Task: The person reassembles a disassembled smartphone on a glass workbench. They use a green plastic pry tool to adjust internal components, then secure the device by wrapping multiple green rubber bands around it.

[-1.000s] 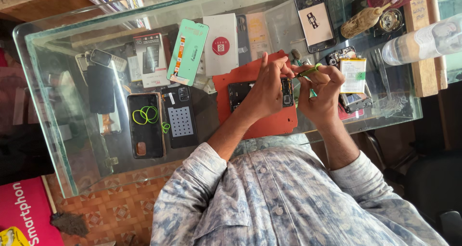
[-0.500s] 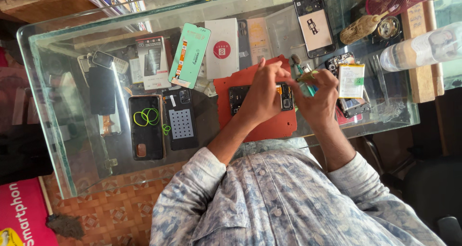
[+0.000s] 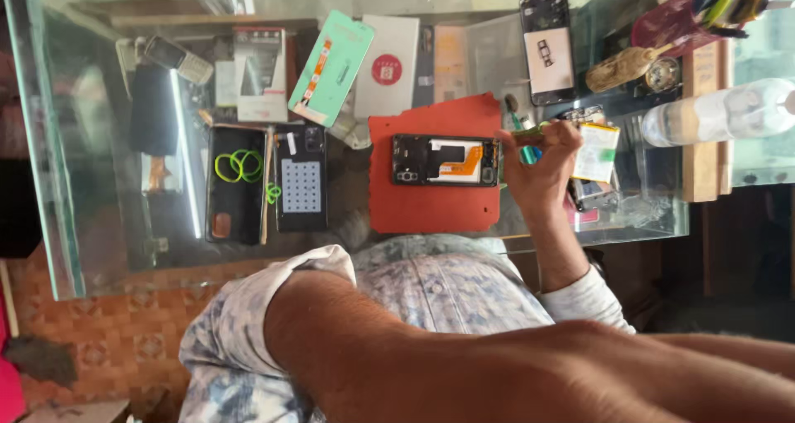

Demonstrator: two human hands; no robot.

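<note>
An opened phone (image 3: 445,160) with its back off lies flat on a red mat (image 3: 422,212) on the glass counter (image 3: 99,249). My right hand (image 3: 538,170) is at the phone's right end, fingers pinched on a thin green-handled tool (image 3: 530,131). My left forearm (image 3: 497,365) stretches across the bottom of the view from a rolled patterned sleeve (image 3: 240,307). It runs off the right edge, so the left hand is hidden. Nothing touches the phone's middle.
On the glass lie a green packet (image 3: 331,67), a white box (image 3: 387,67), a black case with green rubber bands (image 3: 236,183), a dark phone (image 3: 302,179) and a phone back (image 3: 546,46). At right stand a clear bottle (image 3: 720,112), a maroon pen holder (image 3: 683,13) and a wooden block (image 3: 704,154).
My left hand has left the phone and swung down and right, out of view; its forearm now fills the bottom. The right hand stays by the phone's end with the tool.
</note>
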